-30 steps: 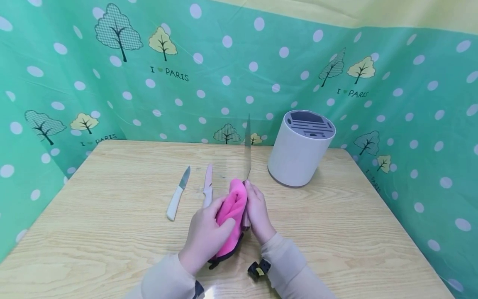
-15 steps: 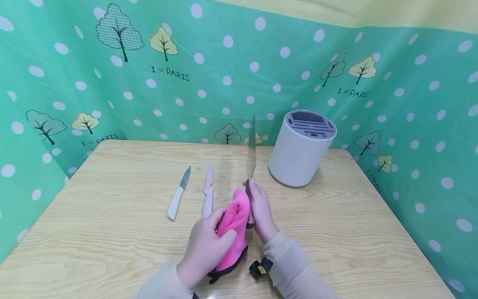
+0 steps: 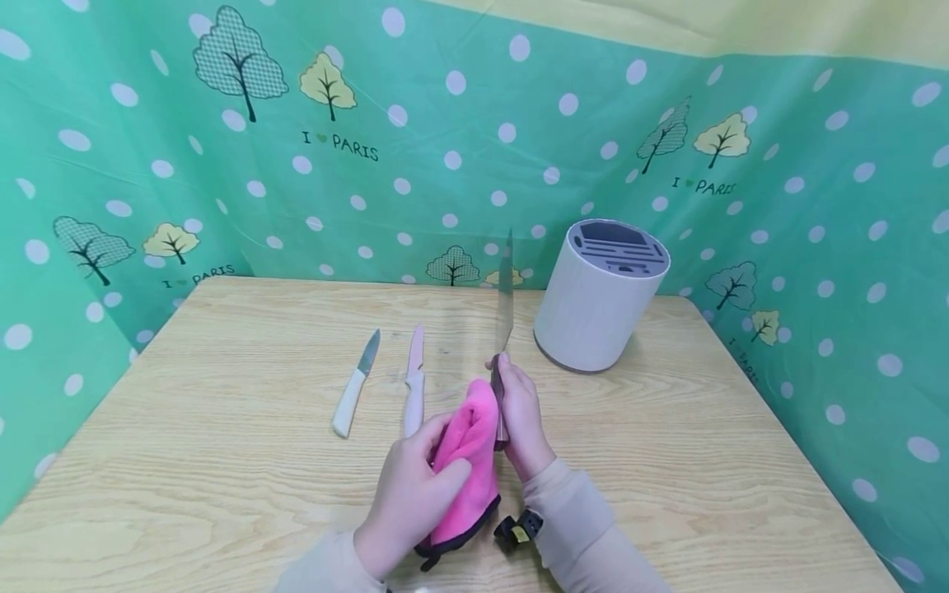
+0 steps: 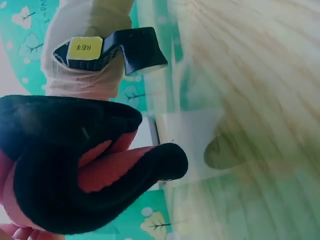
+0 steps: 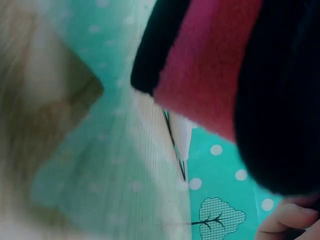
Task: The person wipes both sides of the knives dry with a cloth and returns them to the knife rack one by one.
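Observation:
In the head view my left hand (image 3: 411, 486) grips a folded pink cloth (image 3: 474, 486) with black edging, thumb over its front. The cloth's black rim (image 4: 55, 195) and pink inner folds fill much of the left wrist view. Close on its right, my right hand (image 3: 522, 420) holds a large kitchen knife (image 3: 506, 305) by its dark brown handle, blade pointing up and away from me. The cloth's upper end lies right against the handle. Some right fingers are hidden behind the handle. In the right wrist view the cloth (image 5: 205, 65) hangs in front, with fingertips below it.
Left of the hands, a white-handled paring knife (image 3: 348, 403) and a knife with a pinkish blade (image 3: 415, 387) lie on the wooden table (image 3: 222, 461). A white round knife block (image 3: 593, 321) with a slotted top stands at the back right, before a green dotted curtain (image 3: 445, 189).
The cloth in my left hand has shifted slightly toward me and right, lower along the knife handle. My right hand has moved the knife a little to the right.

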### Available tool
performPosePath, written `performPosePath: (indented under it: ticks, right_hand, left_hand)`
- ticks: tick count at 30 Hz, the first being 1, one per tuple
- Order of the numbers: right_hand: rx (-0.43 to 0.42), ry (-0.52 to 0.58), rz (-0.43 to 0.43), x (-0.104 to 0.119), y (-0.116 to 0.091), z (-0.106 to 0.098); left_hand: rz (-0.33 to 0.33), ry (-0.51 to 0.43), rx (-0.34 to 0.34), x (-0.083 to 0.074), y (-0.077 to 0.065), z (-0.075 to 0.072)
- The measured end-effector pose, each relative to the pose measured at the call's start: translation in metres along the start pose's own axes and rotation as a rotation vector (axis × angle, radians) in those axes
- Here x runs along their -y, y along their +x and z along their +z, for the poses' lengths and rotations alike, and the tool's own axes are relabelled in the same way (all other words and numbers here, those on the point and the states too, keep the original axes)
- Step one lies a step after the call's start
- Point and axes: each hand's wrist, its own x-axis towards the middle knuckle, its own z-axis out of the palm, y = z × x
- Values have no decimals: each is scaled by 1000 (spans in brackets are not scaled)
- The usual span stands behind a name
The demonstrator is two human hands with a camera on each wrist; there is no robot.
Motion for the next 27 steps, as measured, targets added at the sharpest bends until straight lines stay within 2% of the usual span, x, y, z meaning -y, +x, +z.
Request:
performPosePath:
  ticks: [11, 17, 23, 27]
  right_hand:
    - [19, 74, 16, 1, -5, 1]
    - [62, 124, 38, 0, -6, 2]
    - [101, 125, 46, -3, -9, 2]
    - [84, 116, 32, -3, -11, 5]
  left_hand:
    - [-67, -142, -24, 4, 2, 5]
    - [-66, -155, -20, 6, 7, 4]
    - [-56, -161, -37, 9, 13, 3]
    - [-63, -168, -55, 9, 17, 1]
